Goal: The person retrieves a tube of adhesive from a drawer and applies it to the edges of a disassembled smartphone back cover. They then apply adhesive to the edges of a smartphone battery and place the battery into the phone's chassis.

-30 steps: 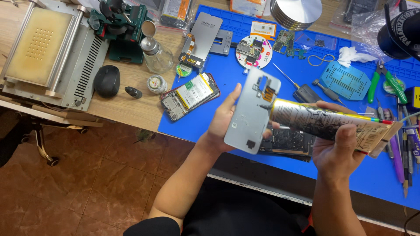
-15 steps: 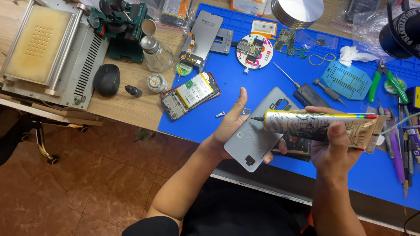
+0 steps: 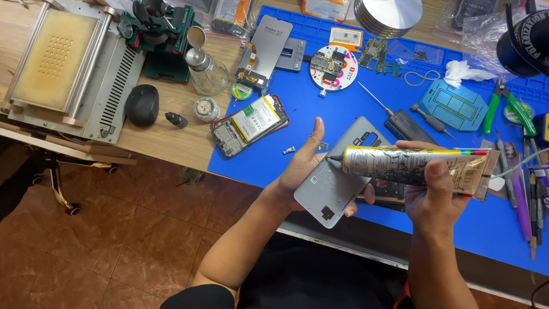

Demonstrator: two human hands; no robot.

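While the left hand [image 3: 300, 171] cups a grey phone back cover [image 3: 337, 177] from beneath, its thumb raised along the cover's left edge and its fingers [image 3: 366, 194] curled under the far side, the cover sits tilted above the near edge of the blue work mat [image 3: 343, 109]; the right hand [image 3: 437, 197] is wrapped firmly round a long glue tube [image 3: 412, 165], thumb pressed on top, and the tube lies almost level with its dark nozzle touching the cover's upper inner face, just below the camera cut-out. Both hands are closed on what they carry; neither is free.

Left of the cover, on the mat, lies an opened phone [image 3: 249, 125] with its battery showing, and a small screw-like part [image 3: 289, 150] rests between that phone and the left thumb; further back stand a detached screen panel [image 3: 266, 48] with its flex cable, a round white disc [image 3: 334, 67] carrying a circuit board, and a stack of shiny metal discs [image 3: 388, 14]. To the right are a light-blue rectangular frame [image 3: 454, 106], green-handled pliers [image 3: 506, 106] and a row of hand tools [image 3: 529, 194] along the mat's right side. On the bare wooden bench [image 3: 171, 137] to the left sit a grey heating plate machine [image 3: 63, 68], a glass dispenser bottle [image 3: 206, 68], a black computer mouse [image 3: 141, 105] and a small round tin [image 3: 203, 109].
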